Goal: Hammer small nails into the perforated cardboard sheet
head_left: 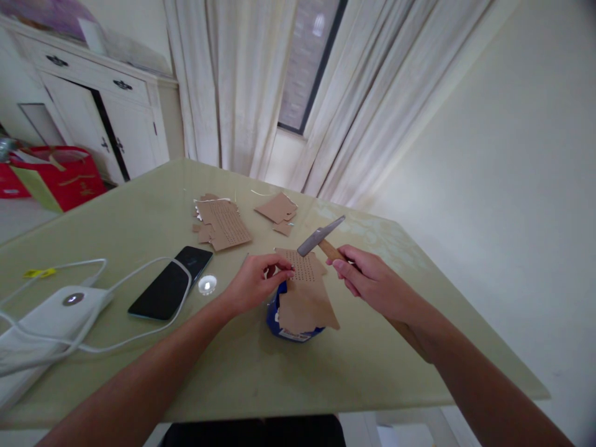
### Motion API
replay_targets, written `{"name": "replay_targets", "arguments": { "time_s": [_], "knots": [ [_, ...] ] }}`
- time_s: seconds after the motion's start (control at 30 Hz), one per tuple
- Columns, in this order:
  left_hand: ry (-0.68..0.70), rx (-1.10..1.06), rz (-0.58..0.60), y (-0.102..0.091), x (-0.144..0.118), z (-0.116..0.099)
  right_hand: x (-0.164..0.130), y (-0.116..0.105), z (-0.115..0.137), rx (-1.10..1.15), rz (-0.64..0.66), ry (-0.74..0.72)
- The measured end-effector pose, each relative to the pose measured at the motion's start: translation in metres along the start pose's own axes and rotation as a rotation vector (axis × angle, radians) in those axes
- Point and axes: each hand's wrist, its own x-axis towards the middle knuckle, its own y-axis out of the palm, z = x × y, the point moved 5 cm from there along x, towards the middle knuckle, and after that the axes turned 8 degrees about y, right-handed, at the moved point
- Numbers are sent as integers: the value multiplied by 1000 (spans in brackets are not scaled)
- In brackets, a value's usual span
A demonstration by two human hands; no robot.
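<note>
A perforated cardboard piece (305, 292) is being pinched and a small hammer (321, 238) is being gripped.

The cardboard piece is being held at its upper edge by the left hand (254, 282), fingers pressed together on it, over a blue container (291, 323) on the tabletop (233, 372). The hammer's wooden handle is being clasped by the right hand (370, 282), its metal head raised just above the cardboard. A phone (170, 282) is lying left of the left hand, more cardboard scraps (223, 223) beyond both hands.
</note>
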Motion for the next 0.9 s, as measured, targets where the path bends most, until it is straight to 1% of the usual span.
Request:
{"name": "replay_targets", "arguments": {
  "time_s": [0.13, 0.37, 0.57, 0.77, 0.83, 0.9],
  "knots": [
    [20, 0, 5, 0, 0, -1, 0, 0, 3, -18, 0, -1],
    [10, -10, 2, 0, 0, 1, -1, 2, 2, -30, 24, -15],
    [9, 0, 22, 0, 1, -1, -2, 2, 2, -76, 36, -23],
    [15, -6, -8, 0, 0, 0, -1, -9, 14, -69, -34, -54],
    [17, -4, -12, 0, 0, -1, 0, -5, 15, -77, -27, -58],
    [22, 6, -1, 0, 0, -1, 2, 3, 15, -126, 12, -72]
  ]
}}
